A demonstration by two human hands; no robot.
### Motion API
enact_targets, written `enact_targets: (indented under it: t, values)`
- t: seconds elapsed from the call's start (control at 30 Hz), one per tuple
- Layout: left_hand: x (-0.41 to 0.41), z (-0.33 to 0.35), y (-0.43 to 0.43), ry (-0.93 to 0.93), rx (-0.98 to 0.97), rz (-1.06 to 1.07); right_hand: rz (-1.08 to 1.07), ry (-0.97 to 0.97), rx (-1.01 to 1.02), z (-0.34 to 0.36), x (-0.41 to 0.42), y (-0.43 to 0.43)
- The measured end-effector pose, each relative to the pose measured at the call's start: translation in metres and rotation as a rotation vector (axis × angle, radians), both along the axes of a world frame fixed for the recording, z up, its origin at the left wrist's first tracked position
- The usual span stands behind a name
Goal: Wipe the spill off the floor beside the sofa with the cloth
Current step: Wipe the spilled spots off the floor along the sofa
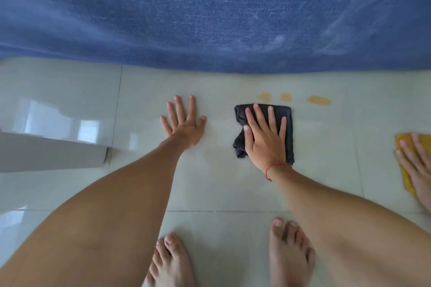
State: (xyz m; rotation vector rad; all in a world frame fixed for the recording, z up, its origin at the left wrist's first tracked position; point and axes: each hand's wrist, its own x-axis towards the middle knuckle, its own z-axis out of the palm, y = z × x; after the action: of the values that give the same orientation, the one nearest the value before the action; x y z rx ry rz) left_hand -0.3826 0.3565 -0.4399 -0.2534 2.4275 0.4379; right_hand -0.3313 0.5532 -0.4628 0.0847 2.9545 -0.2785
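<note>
Presently on view:
- Pale glossy tiled floor (210, 182), running up to the blue woven-fabric sofa (210, 7).
- Dark grey folded terry cloth (289, 128), flat on the floor, pinned under the right hand (264, 133) (fingers spread, palm pressing, not clenched).
- Three tan spill patches (318, 100), just beyond the cloth.
- Left hand (184, 121), released, flat on tile.

Pale glossy tile floor (70, 91): blue sofa (210, 11) along 12 o'clock edge, three tan spill spots (318, 100) just below it at 1 o'clock, dark cloth (288, 123) touching nearest spot, yellow cloth (404, 144) at 3 o'clock, bare feet (289, 254) at 6 o'clock.
</note>
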Motion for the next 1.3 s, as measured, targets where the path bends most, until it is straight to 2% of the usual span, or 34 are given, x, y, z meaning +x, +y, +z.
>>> enact_targets:
  t: [0.13,0.27,0.53,0.73,0.9,1.1,1.3]
  values:
    - [-0.001,0.000,0.002,-0.002,-0.001,-0.001,0.021,0.009,-0.042,-0.001,-0.045,-0.020]
    - [-0.003,0.001,0.002,-0.022,-0.007,-0.003,-0.054,0.011,-0.102,-0.005,-0.059,-0.054]
    - [-0.005,0.007,0.001,-0.061,-0.005,-0.011,0.077,-0.016,-0.177,0.001,0.006,-0.049]
    - [-0.005,0.008,0.000,-0.059,-0.001,-0.018,0.135,-0.017,-0.103,0.001,0.048,-0.011]
    - [-0.006,0.006,0.000,-0.057,-0.004,-0.016,0.175,0.033,0.003,0.000,0.011,-0.010]
    - [-0.007,-0.001,0.000,-0.052,-0.020,-0.013,-0.032,-0.015,-0.012,0.000,-0.054,-0.039]
    - [-0.006,0.001,0.002,-0.052,-0.021,-0.017,-0.015,-0.001,-0.034,-0.003,-0.067,-0.044]
